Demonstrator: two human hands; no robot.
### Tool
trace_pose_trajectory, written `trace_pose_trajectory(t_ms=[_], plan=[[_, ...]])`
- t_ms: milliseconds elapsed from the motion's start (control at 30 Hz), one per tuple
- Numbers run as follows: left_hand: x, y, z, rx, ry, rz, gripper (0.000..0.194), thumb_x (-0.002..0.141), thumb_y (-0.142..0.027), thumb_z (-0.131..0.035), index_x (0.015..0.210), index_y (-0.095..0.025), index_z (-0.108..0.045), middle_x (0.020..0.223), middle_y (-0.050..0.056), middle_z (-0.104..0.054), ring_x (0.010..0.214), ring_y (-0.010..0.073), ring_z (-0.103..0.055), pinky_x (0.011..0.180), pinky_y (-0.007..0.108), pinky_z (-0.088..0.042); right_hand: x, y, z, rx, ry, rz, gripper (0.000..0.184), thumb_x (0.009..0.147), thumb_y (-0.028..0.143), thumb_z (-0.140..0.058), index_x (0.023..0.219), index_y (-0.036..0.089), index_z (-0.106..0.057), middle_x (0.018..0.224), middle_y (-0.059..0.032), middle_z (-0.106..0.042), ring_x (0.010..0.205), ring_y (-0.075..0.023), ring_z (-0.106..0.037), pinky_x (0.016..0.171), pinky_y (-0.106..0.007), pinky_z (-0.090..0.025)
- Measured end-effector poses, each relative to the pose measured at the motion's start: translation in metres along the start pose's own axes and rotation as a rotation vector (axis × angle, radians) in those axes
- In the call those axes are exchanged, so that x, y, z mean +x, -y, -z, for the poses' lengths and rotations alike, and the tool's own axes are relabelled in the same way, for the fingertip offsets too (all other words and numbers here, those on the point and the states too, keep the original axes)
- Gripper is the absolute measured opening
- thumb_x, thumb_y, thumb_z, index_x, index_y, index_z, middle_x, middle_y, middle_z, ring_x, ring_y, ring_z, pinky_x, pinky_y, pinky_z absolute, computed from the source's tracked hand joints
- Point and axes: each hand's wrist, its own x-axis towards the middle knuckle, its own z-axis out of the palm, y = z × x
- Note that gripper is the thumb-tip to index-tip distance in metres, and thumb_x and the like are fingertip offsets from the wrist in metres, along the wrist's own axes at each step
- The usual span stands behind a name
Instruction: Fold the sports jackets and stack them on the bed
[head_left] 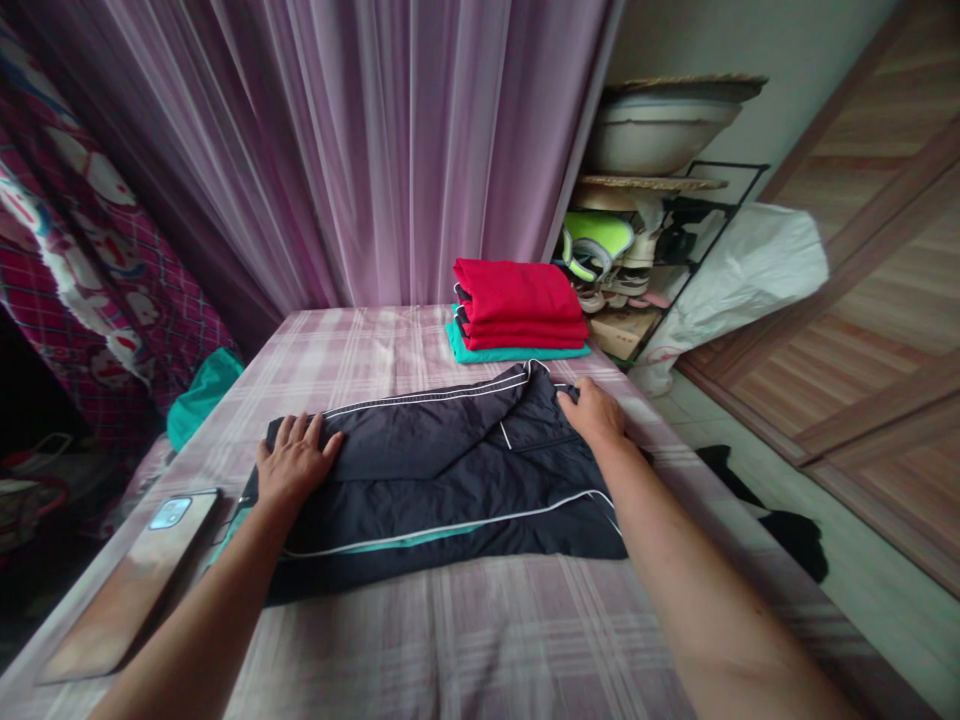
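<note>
A dark garment with white piping (420, 440) lies partly folded on the table, with a strip of teal showing at its lower fold. My left hand (295, 465) rests flat on its left end, fingers spread over the cloth. At the upper right end, my right hand (596, 410) has its fingers closed around the garment's edge, thumb pointing left. Behind the garment sits a stack of folded clothes (521, 305), red on top and teal at the bottom.
The clothes lie on a table with a checked cloth (465, 640). A phone (135, 590) lies face down near its left edge. Purple curtains (375, 150) hang behind. To the right stand a shoe rack (705, 250), a white plastic bag (750, 270) and wooden doors (870, 300).
</note>
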Motion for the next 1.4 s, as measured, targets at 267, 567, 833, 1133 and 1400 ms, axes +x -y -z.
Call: trace_pose_trajectory(t_ms=[267, 567, 833, 1133, 1400], plan=[[-0.003, -0.001, 0.002, -0.018, -0.007, 0.016, 0.069, 0.094, -0.06, -0.025, 0.149, -0.022, -0.041, 0.16, 0.01, -0.035, 0.149, 0.0298, -0.022, 0.117, 0.058, -0.021, 0.002, -0.002, -0.011, -0.086, 0.079, -0.07, 0.042, 0.101, 0.043, -0.035, 0.124, 0.016, -0.057, 0.109, -0.0188, -0.07, 0.101, -0.03, -0.067, 0.082, -0.04, -0.046], [-0.001, -0.002, 0.0, -0.077, -0.045, 0.002, 0.065, 0.094, -0.058, -0.029, 0.147, -0.024, -0.045, 0.156, 0.009, -0.041, 0.147, 0.0328, -0.026, 0.115, 0.06, -0.023, -0.052, 0.034, 0.006, 0.099, -0.282, 0.254, 0.054, 0.097, 0.039, -0.041, 0.145, 0.013, -0.043, 0.147, -0.0218, -0.048, 0.133, -0.0343, -0.045, 0.104, -0.05, -0.036], [-0.004, -0.001, -0.005, -0.088, -0.102, -0.007, 0.06, 0.096, -0.052, -0.03, 0.144, -0.021, -0.049, 0.156, 0.01, -0.041, 0.148, 0.0302, -0.026, 0.117, 0.06, -0.02, -0.143, 0.085, -0.028, 0.134, 0.142, 0.641, 0.048, 0.1, 0.043, -0.037, 0.144, 0.027, -0.049, 0.154, -0.0088, -0.043, 0.141, -0.0242, -0.038, 0.116, -0.053, -0.021], [-0.008, 0.018, 0.011, -0.276, 0.006, -0.063, 0.045, 0.095, -0.04, -0.043, 0.136, -0.027, -0.057, 0.151, 0.006, -0.048, 0.143, 0.0294, -0.038, 0.116, 0.055, -0.03, -0.141, 0.079, -0.042, 0.163, -0.052, 0.654, 0.041, 0.098, 0.035, -0.042, 0.131, 0.019, -0.063, 0.141, -0.013, -0.058, 0.13, -0.0265, -0.052, 0.11, -0.048, -0.033], [-0.038, 0.078, 0.015, -0.32, -0.017, 0.042, 0.044, 0.092, -0.036, -0.048, 0.132, -0.021, -0.06, 0.129, 0.008, -0.068, 0.116, 0.0241, -0.064, 0.1, 0.033, -0.047, -0.161, 0.093, -0.038, 0.32, -0.409, 0.858, 0.029, 0.098, 0.025, -0.045, 0.107, 0.019, -0.072, 0.112, -0.0092, -0.073, 0.103, -0.024, -0.063, 0.093, -0.039, -0.041]])
